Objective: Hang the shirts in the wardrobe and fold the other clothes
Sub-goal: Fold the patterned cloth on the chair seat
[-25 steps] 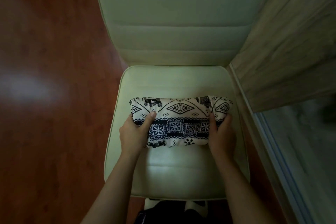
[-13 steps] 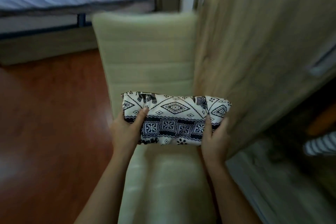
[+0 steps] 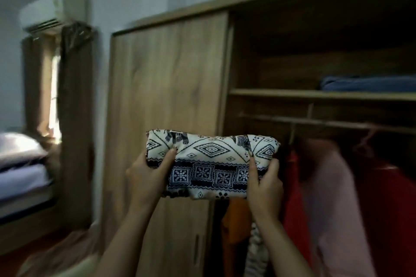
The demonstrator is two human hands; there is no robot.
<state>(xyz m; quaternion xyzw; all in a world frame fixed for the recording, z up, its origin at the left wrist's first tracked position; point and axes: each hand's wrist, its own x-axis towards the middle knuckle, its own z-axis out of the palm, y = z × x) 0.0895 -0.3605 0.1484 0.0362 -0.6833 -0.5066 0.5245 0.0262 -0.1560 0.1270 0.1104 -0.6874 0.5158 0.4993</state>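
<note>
Standing open on its right side, one wooden wardrobe (image 3: pixel 168 96) fills the view, with one shelf (image 3: pixel 315 94) and one rail (image 3: pixel 337 122) beneath it. One bed (image 3: pixel 20 177) lies far left. At least four blurred hanging clothes (image 3: pixel 333 198) show on the rail: orange, red, pink, striped. One blue pile (image 3: pixel 369 84) rests on the shelf. One folded patterned garment (image 3: pixel 211 164) is held in the air before the rail, its two ends pinched by the left grip (image 3: pixel 146 175) and right grip (image 3: pixel 265 182), thumbs on top

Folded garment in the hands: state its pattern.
The folded garment: cream with navy diamonds and elephants; head view.
</note>
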